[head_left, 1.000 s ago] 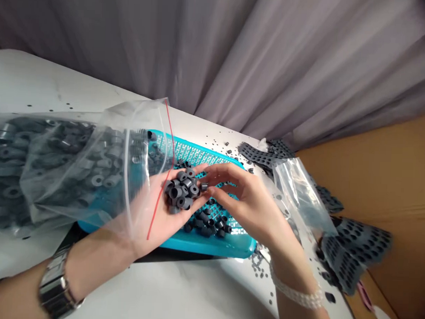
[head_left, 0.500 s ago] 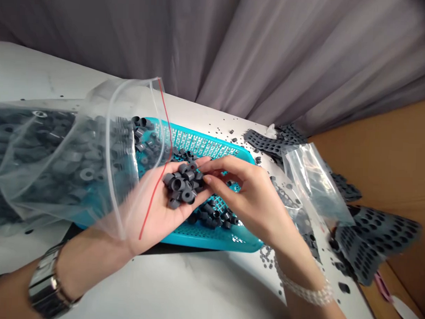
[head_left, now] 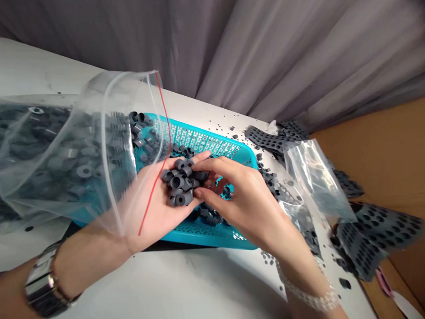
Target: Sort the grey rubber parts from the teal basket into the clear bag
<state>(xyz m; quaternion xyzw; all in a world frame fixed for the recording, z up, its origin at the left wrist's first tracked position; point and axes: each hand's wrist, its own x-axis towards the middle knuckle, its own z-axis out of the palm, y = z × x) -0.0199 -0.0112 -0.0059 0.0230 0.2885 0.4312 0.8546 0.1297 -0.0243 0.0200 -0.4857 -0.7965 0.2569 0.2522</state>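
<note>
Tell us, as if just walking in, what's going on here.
A person cups a heap of dark grey rings in the left hand while the right hand fingers them, above a turquoise mesh tray. A clear zip bag full of similar rings lies at left, its open mouth by the left hand.

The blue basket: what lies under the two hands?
Grey rings lie on the basket below the left hand and right hand; the mesh directly beneath the palms is covered.
</note>
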